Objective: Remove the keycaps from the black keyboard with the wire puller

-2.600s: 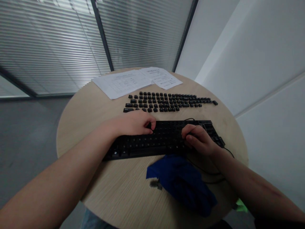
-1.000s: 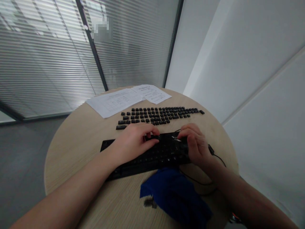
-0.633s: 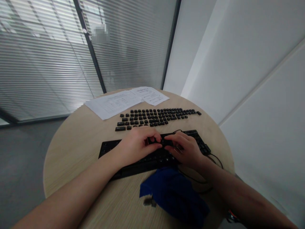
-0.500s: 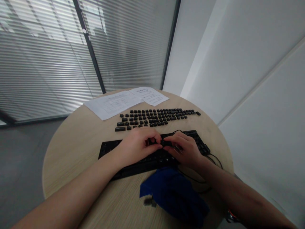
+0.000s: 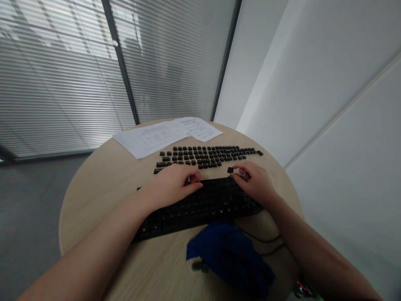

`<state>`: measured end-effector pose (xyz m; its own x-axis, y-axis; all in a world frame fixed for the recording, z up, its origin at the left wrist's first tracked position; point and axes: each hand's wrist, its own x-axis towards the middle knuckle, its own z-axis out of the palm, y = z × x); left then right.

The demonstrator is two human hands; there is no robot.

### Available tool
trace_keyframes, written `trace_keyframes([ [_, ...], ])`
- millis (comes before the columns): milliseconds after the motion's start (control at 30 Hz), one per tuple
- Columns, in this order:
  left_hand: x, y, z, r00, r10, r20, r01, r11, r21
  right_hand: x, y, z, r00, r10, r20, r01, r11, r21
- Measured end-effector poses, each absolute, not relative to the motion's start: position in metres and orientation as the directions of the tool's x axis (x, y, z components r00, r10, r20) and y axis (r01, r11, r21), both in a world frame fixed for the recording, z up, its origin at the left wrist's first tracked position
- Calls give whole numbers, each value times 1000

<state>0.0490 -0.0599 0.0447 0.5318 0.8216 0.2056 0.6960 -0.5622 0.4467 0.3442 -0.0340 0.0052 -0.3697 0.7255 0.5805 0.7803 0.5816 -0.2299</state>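
Note:
My right hand (image 5: 254,179) pinches a black keycap (image 5: 230,170) between thumb and forefinger, just above the far edge of a black keyboard (image 5: 200,207). A thin shiny piece glints inside its curled fingers, too small to name. My left hand (image 5: 177,184) rests over the keyboard's left part with fingers curled and thumb close to the forefinger; whether anything is between them is hidden. Several loose black keycaps (image 5: 203,156) lie in rows on the table beyond the keyboard.
A crumpled blue cloth (image 5: 228,255) lies before the keyboard, with a dark brush-like thing (image 5: 199,266) at its left edge. Printed papers (image 5: 153,138) sit at the back of the round wooden table (image 5: 94,200). A black cable (image 5: 263,241) runs at the right.
My right hand has lifted away from beside my left hand, moving right and farther off with a keycap. My left hand has drawn slightly left; the keyboard has turned a little.

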Motion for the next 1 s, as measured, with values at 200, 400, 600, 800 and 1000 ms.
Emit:
trace_keyframes([
  [200,37,-49,40,508,861,36,793,-484,370,353,35,6,-373,908,190,905,402,-142],
  [400,35,-48,38,526,851,3,782,-485,391,347,70,-11,-361,927,97,915,373,-155],
  [600,28,-43,32,539,839,75,750,-518,411,349,74,-14,-358,930,81,913,367,-176],
  [800,29,-43,33,534,841,80,748,-515,419,350,73,-12,-358,927,112,909,373,-186],
  [1000,32,-45,35,552,833,44,757,-522,393,348,71,-11,-362,922,141,904,384,-188],
])
